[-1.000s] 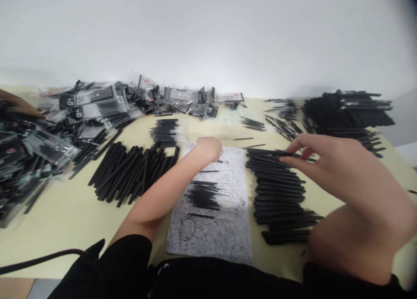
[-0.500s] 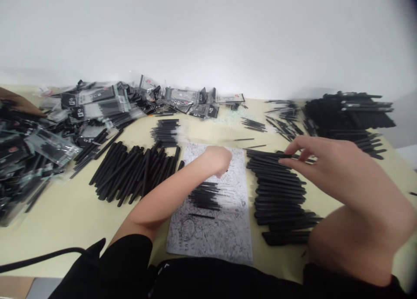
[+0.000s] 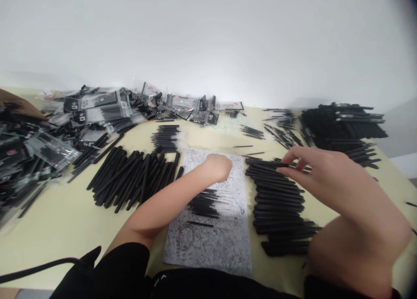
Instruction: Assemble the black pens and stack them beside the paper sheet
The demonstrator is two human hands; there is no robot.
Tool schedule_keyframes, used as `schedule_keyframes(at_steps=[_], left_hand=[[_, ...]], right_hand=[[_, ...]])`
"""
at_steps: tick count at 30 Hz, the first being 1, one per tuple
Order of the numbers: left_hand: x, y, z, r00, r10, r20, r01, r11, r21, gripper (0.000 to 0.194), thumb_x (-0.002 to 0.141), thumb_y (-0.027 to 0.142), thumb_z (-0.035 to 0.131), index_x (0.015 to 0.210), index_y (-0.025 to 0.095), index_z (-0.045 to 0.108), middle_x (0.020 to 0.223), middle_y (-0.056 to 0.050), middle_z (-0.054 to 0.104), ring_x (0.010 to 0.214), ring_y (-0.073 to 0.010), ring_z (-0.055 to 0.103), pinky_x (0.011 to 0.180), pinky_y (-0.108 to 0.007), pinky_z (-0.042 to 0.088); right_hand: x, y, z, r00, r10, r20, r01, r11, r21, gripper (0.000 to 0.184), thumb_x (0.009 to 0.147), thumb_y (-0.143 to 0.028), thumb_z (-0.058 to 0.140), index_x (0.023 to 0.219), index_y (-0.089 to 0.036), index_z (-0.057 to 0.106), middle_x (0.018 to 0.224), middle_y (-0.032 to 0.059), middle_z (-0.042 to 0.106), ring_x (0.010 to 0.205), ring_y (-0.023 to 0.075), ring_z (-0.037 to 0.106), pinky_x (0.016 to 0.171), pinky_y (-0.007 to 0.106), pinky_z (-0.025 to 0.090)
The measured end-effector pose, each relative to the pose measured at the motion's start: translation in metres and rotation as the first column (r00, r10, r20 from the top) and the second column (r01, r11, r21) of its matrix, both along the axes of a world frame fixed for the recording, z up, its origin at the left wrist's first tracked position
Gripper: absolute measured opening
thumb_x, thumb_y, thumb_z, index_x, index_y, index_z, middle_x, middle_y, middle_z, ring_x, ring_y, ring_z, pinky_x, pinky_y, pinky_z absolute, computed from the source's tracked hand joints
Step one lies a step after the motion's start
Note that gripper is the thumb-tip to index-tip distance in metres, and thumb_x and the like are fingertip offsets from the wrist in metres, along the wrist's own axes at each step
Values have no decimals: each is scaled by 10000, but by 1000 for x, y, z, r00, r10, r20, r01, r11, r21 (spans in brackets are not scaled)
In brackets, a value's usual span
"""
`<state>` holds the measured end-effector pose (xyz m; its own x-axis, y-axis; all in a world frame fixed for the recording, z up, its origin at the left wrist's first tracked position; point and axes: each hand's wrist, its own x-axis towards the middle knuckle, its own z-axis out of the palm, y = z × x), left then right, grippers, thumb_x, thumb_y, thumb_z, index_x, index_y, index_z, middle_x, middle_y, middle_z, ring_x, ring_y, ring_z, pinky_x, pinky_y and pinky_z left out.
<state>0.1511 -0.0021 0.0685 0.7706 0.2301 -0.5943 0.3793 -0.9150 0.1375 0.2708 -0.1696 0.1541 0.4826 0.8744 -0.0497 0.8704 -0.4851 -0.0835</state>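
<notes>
My left hand (image 3: 219, 167) is closed above a scribbled grey-white sheet (image 3: 208, 255); its fingers are turned away, so whatever it may hold is hidden. Just below it, thin black sticks (image 3: 203, 203) lie bunched on the sheet, with one lying apart nearer me. To the right, my right hand (image 3: 321, 173) pinches a black stick (image 3: 275, 164) between thumb and forefinger, at the far end of a row of thick black sticks (image 3: 278, 199). That row lies side by side along the sheet's right edge.
Thick black sticks (image 3: 130, 177) are heaped left of the sheet. Behind them lie thin sticks (image 3: 165, 138) and a long pile of clear packets (image 3: 104, 105). A tall black stack (image 3: 342, 123) stands at the back right. A black cable (image 3: 39, 267) crosses the front left.
The view has tilted slightly, so the tabletop sits a little lower. My right hand's pinched stick now lies down along the row's far end. My left hand stays closed over the sheet.
</notes>
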Motion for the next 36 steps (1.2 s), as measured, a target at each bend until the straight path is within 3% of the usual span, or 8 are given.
schedule_keyframes(at_steps=[6, 13, 23, 36], left_hand=[[1, -6, 6, 999, -38, -24, 38, 999, -6, 432, 675, 75, 691, 1107, 93, 672, 1069, -192, 697, 1005, -327, 664, 852, -419, 540], [1, -6, 17, 995, -98, -11, 98, 995, -17, 455, 652, 155, 728, 1100, 103, 667, 1068, -171, 698, 969, -314, 667, 793, -383, 545], [-22, 20, 50, 947, -166, 277, 197, 976, -90, 249, 693, 324, 627, 811, 121, 706, 760, -98, 663, 646, -204, 589, 522, -297, 393], [-26, 19, 54, 927, -170, 336, 196, 979, -47, 264, 692, 324, 617, 838, 123, 704, 804, -108, 663, 681, -194, 570, 551, -292, 381]], right_hand=[[0, -1, -1, 1000, 9, 6, -9, 1000, -9, 175, 828, -456, 575, 840, -282, 590, 746, -8, 655, 601, 172, 560, 531, 295, 370], [3, -2, -6, 999, 44, 3, -44, 999, -26, 197, 837, -466, 561, 857, -274, 601, 744, 1, 652, 592, 170, 562, 523, 294, 363], [5, -5, -9, 996, 86, 1, -86, 995, -45, 148, 835, -412, 562, 841, -270, 600, 736, -4, 649, 585, 168, 559, 523, 298, 356], [-1, -3, -3, 998, 63, -4, -63, 997, -32, 135, 836, -406, 569, 857, -278, 606, 787, -2, 673, 644, 190, 594, 547, 305, 380]])
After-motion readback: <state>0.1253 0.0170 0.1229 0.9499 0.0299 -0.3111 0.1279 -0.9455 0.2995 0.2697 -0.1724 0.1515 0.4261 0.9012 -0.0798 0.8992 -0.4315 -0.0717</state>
